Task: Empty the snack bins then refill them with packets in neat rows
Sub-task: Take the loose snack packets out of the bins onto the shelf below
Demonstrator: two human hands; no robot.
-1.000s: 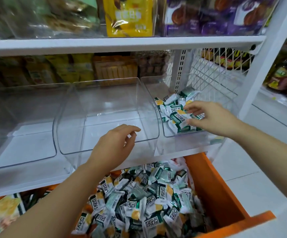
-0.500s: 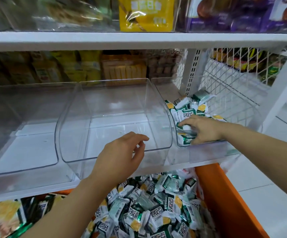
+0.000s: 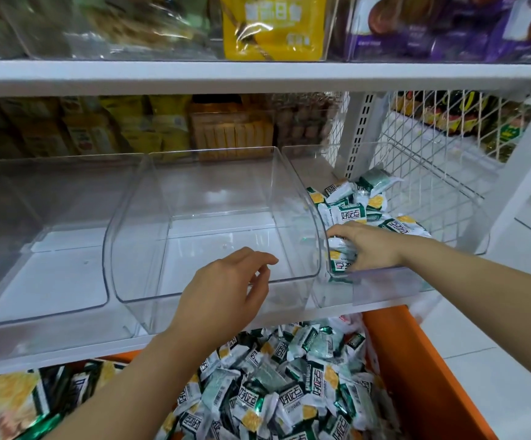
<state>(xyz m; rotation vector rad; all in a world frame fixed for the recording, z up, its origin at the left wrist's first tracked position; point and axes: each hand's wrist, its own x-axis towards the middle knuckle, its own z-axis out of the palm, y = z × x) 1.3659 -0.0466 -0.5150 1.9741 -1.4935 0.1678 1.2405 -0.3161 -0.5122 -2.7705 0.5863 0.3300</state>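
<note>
Right hand (image 3: 369, 246) had dropped from on top of the heap a second earlier to low in the near-left corner of the right bin (image 3: 448, 198). Its fingers were now dug in among the green-and-white packets (image 3: 353, 214), with the grip clamped on a few of them. Left hand (image 3: 222, 290) had barely moved. It hovered just near of the middle bin (image 3: 219, 198), grip apart, fingers loosely bent, holding nothing.

Judgement: emptying was almost over. The middle bin and left bin (image 3: 45, 217) showed bare floors, and only the right bin had stock, a small heap at its left and far side. The scooped-out pile (image 3: 289, 392) lay in the orange crate (image 3: 416, 360) below the shelf. Refilling in rows had not started.

Materials:
- Bins were clear rigid plastic, glossy, with curved side walls and a low front lip. They stood side by side with walls touching.
- Packets were small flat pillow sachets in crinkly shiny film with crimped ends, jumbled at all angles. They are likely slippery and would shift when grabbed.
- The crate was smooth and hard-walled.
- A white wire mesh panel (image 3: 432, 128) stood far right behind the right bin.
</note>
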